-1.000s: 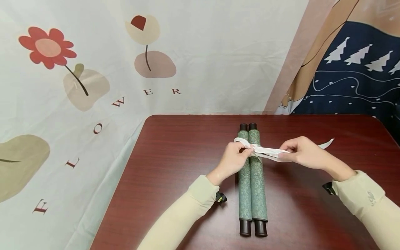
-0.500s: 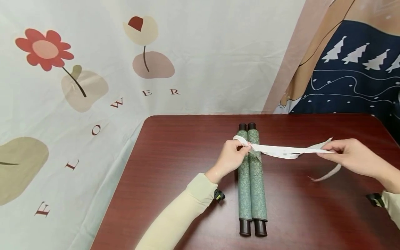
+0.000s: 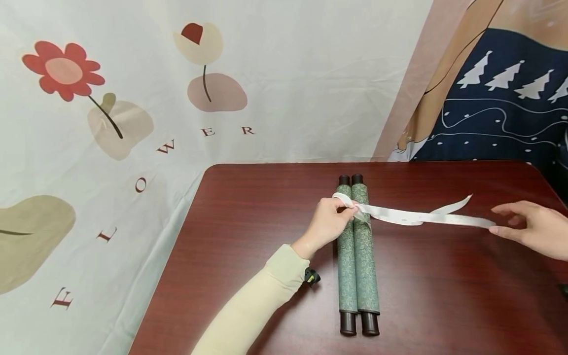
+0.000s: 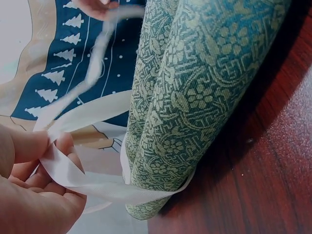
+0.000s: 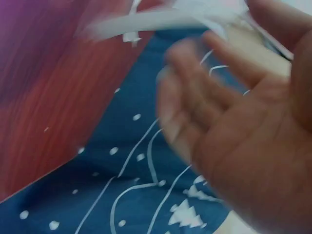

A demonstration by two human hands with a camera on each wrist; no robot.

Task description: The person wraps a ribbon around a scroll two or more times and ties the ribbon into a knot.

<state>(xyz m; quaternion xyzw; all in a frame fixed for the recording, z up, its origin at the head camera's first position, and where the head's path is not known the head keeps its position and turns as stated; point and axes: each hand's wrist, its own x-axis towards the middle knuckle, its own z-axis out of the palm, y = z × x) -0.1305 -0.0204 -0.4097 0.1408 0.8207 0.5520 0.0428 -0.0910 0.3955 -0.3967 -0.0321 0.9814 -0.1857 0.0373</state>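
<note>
Two green patterned scrolls (image 3: 366, 266) with dark end knobs lie side by side on the table, and a white ribbon (image 3: 399, 215) passes around them near their far end. My left hand (image 3: 329, 222) pinches the ribbon over the scrolls. In the left wrist view, thumb and fingers of the left hand (image 4: 44, 170) hold the ribbon (image 4: 112, 192) where its strands cross. Off to the right, my right hand (image 3: 534, 229) has thumb and fingers spread apart, with a ribbon end at the thumb tip. The right wrist view shows the right hand (image 5: 234, 112) blurred, fingers loosely bent.
The dark red table (image 3: 248, 236) has its far edge against a pale flower-printed cloth (image 3: 310, 98). A dark blue cloth with white trees (image 3: 501, 113) hangs at the back right. A second ribbon tail (image 3: 454, 204) points to the far right.
My right hand has drawn the ribbon out to the right, and its fingers have parted from a pinch. The left hand keeps its grip over the scrolls.
</note>
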